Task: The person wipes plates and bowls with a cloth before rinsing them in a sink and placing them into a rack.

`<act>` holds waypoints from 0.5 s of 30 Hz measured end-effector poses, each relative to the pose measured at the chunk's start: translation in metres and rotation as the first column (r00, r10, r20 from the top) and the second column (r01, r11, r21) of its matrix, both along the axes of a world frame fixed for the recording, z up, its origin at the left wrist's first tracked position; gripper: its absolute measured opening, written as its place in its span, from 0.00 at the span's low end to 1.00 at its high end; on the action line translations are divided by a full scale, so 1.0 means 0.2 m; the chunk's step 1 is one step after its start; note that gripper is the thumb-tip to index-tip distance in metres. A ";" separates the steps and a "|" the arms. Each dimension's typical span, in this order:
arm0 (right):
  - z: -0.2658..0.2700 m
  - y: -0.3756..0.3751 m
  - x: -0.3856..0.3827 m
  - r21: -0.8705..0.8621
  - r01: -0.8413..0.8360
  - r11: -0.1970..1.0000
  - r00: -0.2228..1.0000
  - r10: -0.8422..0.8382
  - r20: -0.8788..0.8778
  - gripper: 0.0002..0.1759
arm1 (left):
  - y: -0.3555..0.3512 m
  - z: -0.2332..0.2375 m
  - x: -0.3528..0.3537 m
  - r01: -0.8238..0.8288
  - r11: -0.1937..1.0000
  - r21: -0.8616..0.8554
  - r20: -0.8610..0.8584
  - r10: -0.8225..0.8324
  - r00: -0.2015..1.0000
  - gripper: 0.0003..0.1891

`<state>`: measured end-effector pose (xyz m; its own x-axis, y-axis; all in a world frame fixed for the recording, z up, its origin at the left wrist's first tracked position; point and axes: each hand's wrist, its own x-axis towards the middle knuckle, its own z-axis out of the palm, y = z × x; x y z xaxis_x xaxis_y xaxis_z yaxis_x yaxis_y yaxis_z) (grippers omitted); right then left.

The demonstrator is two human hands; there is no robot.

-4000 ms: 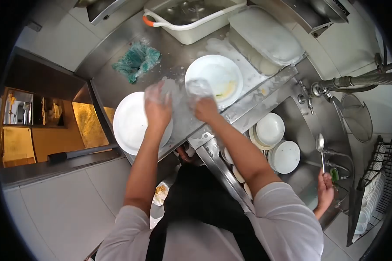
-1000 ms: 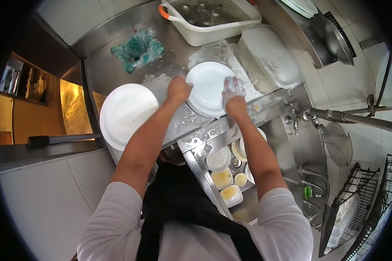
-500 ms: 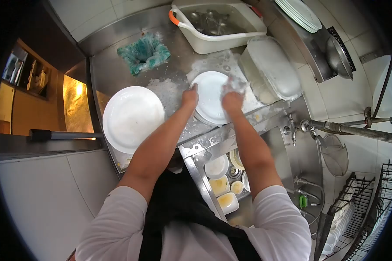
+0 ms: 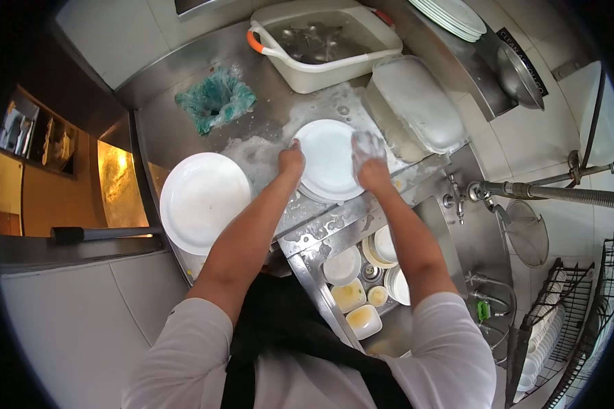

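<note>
A white plate (image 4: 329, 158) lies on the wet, soapy steel counter (image 4: 177, 129), on top of other plates. My left hand (image 4: 291, 161) grips its left rim. My right hand (image 4: 372, 167) presses a soapy, foam-covered sponge (image 4: 366, 144) against the plate's right side. A second stack of white plates (image 4: 203, 200) sits to the left near the counter's front edge, apart from both hands.
A teal cloth (image 4: 215, 102) lies at the back left. A white tub (image 4: 324, 41) of water and cutlery and a foamy lidded container (image 4: 416, 102) stand behind. The sink (image 4: 361, 273) below holds several dirty bowls and plates. A tap (image 4: 477, 192) and a dish rack (image 4: 552, 320) are right.
Four seconds ago both hands were held over the counter between the two plate stacks. Since then they have moved onto the right plate, and the sponge has kept rubbing its right side.
</note>
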<state>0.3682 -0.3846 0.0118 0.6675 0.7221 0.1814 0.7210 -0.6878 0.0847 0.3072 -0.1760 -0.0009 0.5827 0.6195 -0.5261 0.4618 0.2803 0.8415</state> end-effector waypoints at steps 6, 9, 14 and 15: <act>-0.07 0.53 -0.11 0.251 -0.096 0.963 0.980 0.135 -0.146 0.32 | 0.02 0.00 0.01 -0.098 0.995 0.006 -0.094 0.098 0.991 0.34; -0.04 0.44 -0.35 0.253 -0.193 0.948 0.910 0.269 -0.315 0.34 | -0.01 0.31 -0.08 -0.139 0.949 -0.283 -0.046 0.132 0.990 0.30; 0.17 -0.02 -0.58 0.238 -0.017 0.971 0.973 0.071 -0.219 0.30 | 0.00 -0.02 -0.03 0.029 0.987 -0.158 0.135 -0.008 0.991 0.21; 0.15 -0.08 -0.52 0.233 0.033 0.972 0.982 0.013 -0.191 0.32 | -0.01 0.04 -0.08 0.082 0.984 -0.159 0.182 -0.052 0.982 0.20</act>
